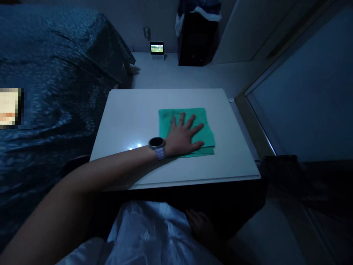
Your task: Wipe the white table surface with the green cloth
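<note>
White tabletop (129, 114): green cloth (208, 132) (folded).

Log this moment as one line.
left hand: spread flat on green cloth | right hand: low, near pale clothing, dim | cloth: on pale tabletop | watch: left wrist

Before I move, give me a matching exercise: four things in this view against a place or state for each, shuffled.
Things
1. Green rectangular cloth
2. Round, dark-faced wristwatch with a pale strap
3. Small rectangular display with a pale base
4. Black box-shaped object

Places and states
A. Glowing, on the pale floor
B. Topped with dark and white fabric
C. Flat under the left hand, on the white rectangular tabletop
D. Worn just behind that hand, on the wrist

Right pairs: 1-C; 2-D; 3-A; 4-B
</note>
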Available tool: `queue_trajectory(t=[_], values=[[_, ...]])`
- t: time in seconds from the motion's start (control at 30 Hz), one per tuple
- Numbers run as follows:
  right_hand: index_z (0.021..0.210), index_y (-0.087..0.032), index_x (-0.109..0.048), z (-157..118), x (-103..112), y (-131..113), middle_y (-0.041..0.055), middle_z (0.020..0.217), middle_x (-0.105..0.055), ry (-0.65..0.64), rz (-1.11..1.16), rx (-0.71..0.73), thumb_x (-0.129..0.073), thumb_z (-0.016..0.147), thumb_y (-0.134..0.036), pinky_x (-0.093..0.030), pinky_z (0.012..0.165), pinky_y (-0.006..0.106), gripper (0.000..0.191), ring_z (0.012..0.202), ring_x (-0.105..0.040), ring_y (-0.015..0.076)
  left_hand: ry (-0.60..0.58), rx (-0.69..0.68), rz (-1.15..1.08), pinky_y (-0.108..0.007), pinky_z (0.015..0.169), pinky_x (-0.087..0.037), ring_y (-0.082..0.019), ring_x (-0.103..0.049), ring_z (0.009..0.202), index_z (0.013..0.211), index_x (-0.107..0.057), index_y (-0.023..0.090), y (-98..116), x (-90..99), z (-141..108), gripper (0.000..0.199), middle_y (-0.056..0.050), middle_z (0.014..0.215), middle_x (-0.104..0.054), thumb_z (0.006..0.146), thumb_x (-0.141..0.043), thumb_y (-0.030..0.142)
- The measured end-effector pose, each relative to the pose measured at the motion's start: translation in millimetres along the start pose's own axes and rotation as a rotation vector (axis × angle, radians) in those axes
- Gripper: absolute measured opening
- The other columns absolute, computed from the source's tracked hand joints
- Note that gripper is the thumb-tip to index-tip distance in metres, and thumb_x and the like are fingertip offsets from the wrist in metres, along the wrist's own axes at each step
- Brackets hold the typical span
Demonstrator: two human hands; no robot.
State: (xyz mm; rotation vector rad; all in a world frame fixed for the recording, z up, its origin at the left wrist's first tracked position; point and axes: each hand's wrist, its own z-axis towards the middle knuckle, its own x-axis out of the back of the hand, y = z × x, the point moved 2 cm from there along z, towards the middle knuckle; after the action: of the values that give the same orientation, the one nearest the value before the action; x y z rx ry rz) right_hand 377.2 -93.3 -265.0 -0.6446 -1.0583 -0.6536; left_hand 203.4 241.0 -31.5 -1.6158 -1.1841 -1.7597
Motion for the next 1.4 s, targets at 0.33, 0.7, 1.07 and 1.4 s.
queue_trajectory(t=[0.33, 0.7, 1.07, 1.4], values=[[0.109, -0.024, -0.084, 8.4, 7.1, 0.0, 0.0036, 0.112, -0.085, 0.009, 0.006, 0.017, -0.052, 0.081, -0.006, -0.052, 0.095, 0.031, 0.046, 0.101, -0.074, 0.0198, 0.080, 0.623, 0.181, -0.075, 0.130, -0.024, -0.052, -0.012, 0.170, 0.178, -0.035, 0.022, -147.0, 41.6, -146.5, 0.086, -0.016, 0.185, -0.017, 0.106, -0.032, 0.069], [0.108, -0.025, -0.083, 8.8, 11.1, 0.7, 0.0043, 0.117, -0.084, -0.008, 0.028, 0.032, -0.054, 0.086, -0.010, -0.053, 0.095, 0.031, 0.039, 0.105, -0.075, 0.0205, 0.047, 0.479, 0.190, -0.082, 0.126, -0.021, -0.060, -0.012, 0.166, 0.177, -0.038, 0.020, -79.8, 22.2, -117.8, 0.083, -0.018, 0.185, -0.017, 0.107, -0.041, 0.064], [0.121, -0.026, -0.081, -6.7, -3.0, -1.5, 0.0031, 0.122, -0.083, -0.029, 0.031, -0.015, -0.053, 0.088, -0.013, -0.053, 0.100, 0.030, 0.044, 0.107, -0.074, 0.0207, -0.050, -0.168, -0.027, -0.082, 0.129, -0.003, -0.058, -0.004, 0.168, 0.177, -0.039, 0.027, 88.6, -21.8, 72.7, 0.085, -0.017, 0.185, -0.015, 0.104, -0.055, 0.067], [0.124, -0.028, -0.082, -16.1, -10.5, -2.3, 0.0017, 0.125, -0.083, -0.088, 0.004, -0.045, -0.059, 0.086, -0.015, -0.054, 0.102, 0.032, 0.045, 0.109, -0.076, 0.0214, -0.097, -0.269, -0.035, -0.081, 0.130, -0.001, -0.055, 0.001, 0.170, 0.176, -0.040, 0.032, 107.0, -24.3, 79.3, 0.081, -0.015, 0.186, -0.011, 0.105, -0.055, 0.068]])
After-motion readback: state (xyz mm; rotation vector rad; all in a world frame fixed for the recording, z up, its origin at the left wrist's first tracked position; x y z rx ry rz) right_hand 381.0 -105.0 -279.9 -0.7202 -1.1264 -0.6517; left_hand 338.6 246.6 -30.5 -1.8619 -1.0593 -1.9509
